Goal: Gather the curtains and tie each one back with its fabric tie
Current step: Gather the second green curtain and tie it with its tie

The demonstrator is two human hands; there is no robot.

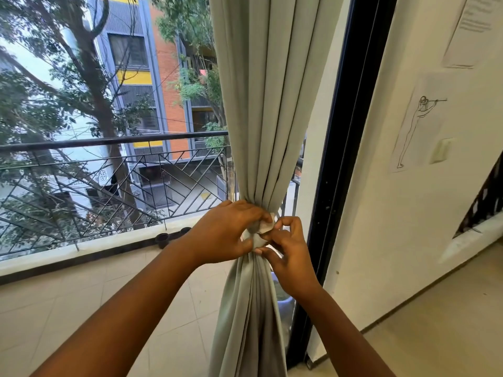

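A pale grey-green curtain (269, 104) hangs in the middle of the view, drawn into a tight bunch at waist height. A fabric tie (262, 229) of the same cloth wraps that bunch, with a small end showing between my hands. My left hand (227, 232) curls round the gathered curtain and the tie from the left. My right hand (288, 254) pinches the tie's end from the right, finger and thumb on the cloth. Below the hands the curtain falls in loose folds to the floor.
A black door frame (345, 131) stands just right of the curtain, then a white wall (394, 213) with a taped drawing (416, 126) and a light switch (441, 150). A black balcony railing (109, 170) runs behind, over a tiled floor (81, 295).
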